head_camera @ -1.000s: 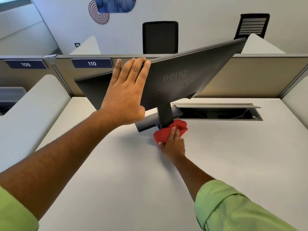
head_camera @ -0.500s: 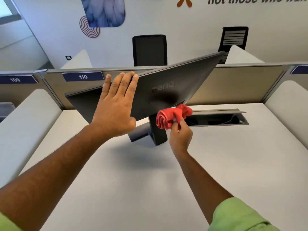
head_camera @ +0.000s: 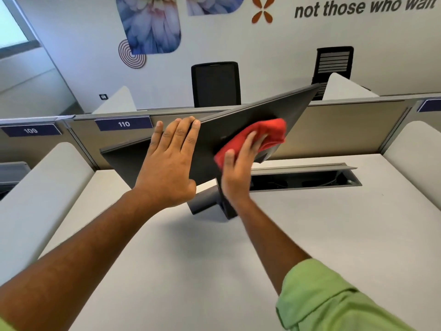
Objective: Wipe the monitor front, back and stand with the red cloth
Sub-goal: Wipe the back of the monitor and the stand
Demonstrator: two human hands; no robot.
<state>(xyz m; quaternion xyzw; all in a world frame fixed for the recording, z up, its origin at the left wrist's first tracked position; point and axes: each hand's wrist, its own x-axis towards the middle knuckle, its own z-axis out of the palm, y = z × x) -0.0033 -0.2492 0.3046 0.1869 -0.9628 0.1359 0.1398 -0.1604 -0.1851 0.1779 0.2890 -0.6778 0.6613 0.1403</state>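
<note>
The dark grey monitor [head_camera: 257, 115] stands on the white desk with its back panel facing me, tilted so its right corner is high. My left hand [head_camera: 169, 163] lies flat on the left part of the back, fingertips over the top edge. My right hand [head_camera: 238, 168] presses the red cloth [head_camera: 260, 136] against the middle of the back panel, above the stand neck. The stand's base [head_camera: 205, 204] shows below, partly hidden by my right wrist. The screen side is out of sight.
An open cable tray [head_camera: 305, 179] is sunk into the white desk [head_camera: 334, 235] behind the stand. Beige partitions [head_camera: 353, 130] with number plates 109 and 110 close the far edge; white side dividers flank the desk. Two black chairs stand beyond.
My right hand lifted the red cloth from the stand's base up to the monitor's back panel and spread it there. My left hand stayed on the monitor. The view tilted upward.
</note>
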